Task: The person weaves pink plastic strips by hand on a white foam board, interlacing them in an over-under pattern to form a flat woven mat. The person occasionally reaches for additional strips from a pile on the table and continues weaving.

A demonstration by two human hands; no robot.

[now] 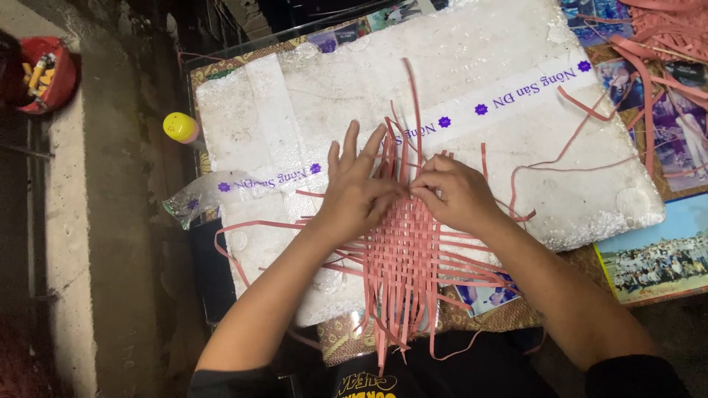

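At the centre of the frame my left hand lies flat, fingers spread, pressing the woven mat of thin pink paper strips onto the white foam board. My right hand pinches one strip beside it. I judge tight, even rows need firm pressure while sliding each strip snug.

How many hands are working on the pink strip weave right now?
2. The left hand lies flat, fingers spread, on the pink woven strips; the right hand pinches a strip beside it. No other hands show.
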